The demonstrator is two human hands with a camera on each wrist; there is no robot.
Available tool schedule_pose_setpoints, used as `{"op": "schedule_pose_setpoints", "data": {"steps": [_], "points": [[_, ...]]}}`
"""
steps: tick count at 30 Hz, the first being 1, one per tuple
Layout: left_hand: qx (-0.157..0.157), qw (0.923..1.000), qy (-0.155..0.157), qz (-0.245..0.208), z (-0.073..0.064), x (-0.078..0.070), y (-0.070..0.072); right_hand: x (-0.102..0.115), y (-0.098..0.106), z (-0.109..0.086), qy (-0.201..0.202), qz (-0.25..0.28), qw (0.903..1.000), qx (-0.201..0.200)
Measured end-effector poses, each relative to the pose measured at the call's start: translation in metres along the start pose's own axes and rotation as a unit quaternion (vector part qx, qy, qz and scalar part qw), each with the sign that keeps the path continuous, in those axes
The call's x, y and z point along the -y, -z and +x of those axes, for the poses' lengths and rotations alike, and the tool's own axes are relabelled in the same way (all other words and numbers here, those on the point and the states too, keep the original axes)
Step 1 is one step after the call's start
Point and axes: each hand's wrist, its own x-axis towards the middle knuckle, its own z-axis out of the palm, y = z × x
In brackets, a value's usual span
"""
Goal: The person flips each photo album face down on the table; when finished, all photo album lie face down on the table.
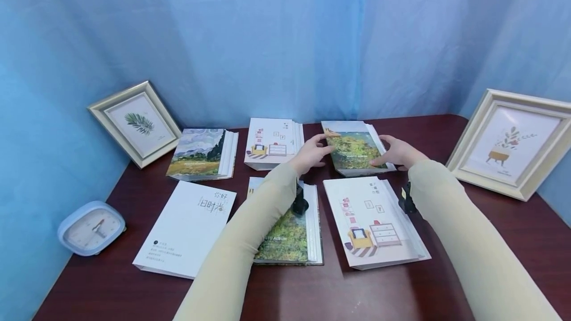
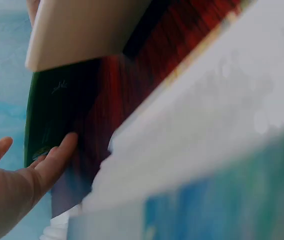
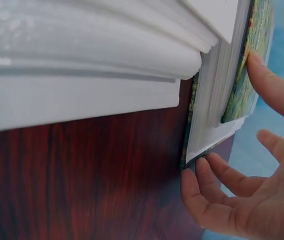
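A photo album [image 1: 357, 147] with a painted green-and-yellow landscape cover lies at the back right of the table. My right hand [image 1: 398, 153] grips it from the right. In the right wrist view its thumb [image 3: 269, 82] presses the front cover and the curled fingers [image 3: 217, 182] meet the lower edge of the back cover. On the album's left side is my left hand [image 1: 311, 154], fingers spread and relaxed; the left wrist view has them beside a dark green spine [image 2: 52, 110]. A white album [image 1: 374, 224] with a furniture drawing lies just in front.
Another landscape album [image 1: 285, 241] lies partly beneath my left forearm. Farther left are a white album [image 1: 178, 237], a painted-field album [image 1: 196, 152] and a second furniture-drawing album [image 1: 269, 137]. Picture frames [image 1: 167, 150] [image 1: 526, 194] stand at both sides; a blue clock [image 1: 73, 237] sits front left.
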Motion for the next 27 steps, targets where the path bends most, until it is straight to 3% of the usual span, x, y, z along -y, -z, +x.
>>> {"op": "schedule_pose_setpoints", "data": {"steps": [6,10,16,22,27], "points": [[0.019,0.9989,0.027,-0.033,0.004,0.004,-0.006,0.001,-0.002,-0.001,-0.007,-0.011,0.9999,0.002],[0.022,0.9987,0.028,-0.035,0.004,0.005,-0.008,0.003,-0.003,-0.002,-0.003,-0.009,0.9999,0.002],[0.003,0.9993,0.031,-0.022,0.005,0.006,-0.008,0.012,-0.01,0.001,0.01,-0.023,0.9996,0.014],[-0.027,0.9975,0.033,-0.056,0.006,0.007,-0.01,0.02,-0.013,0.001,0.011,-0.041,0.9989,0.021],[-0.027,0.9979,0.025,-0.054,0.005,0.007,-0.01,0.022,-0.014,0.0,0.007,-0.026,0.9993,0.025]]}}
